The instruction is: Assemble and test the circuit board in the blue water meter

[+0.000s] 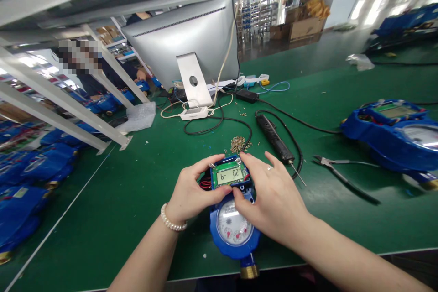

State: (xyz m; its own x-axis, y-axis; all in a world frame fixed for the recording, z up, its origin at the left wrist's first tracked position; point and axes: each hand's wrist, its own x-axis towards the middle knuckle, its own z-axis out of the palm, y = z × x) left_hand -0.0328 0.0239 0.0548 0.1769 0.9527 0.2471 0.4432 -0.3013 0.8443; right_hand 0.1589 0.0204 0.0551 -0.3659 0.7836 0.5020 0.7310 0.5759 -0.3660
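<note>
A blue water meter [236,239] lies in front of me, its round dial facing up and its brass fitting toward the table's near edge. At its far end sits a green circuit board with a display [228,175] reading "b- 02", in a blue housing. My left hand [195,187] is closed around the housing's left side, thumb at its near edge. My right hand [270,191] grips the right side, its thumb also at the near edge. Red wires [205,184] show beside my left fingers. Both hands partly cover the housing.
Beyond the meter lies a pile of small brass screws [238,144]. A black electric screwdriver [274,139] and cutting pliers [342,173] lie to the right, before another blue meter [393,132]. A monitor [191,41] stands behind; more meters [51,164] and a person are at left.
</note>
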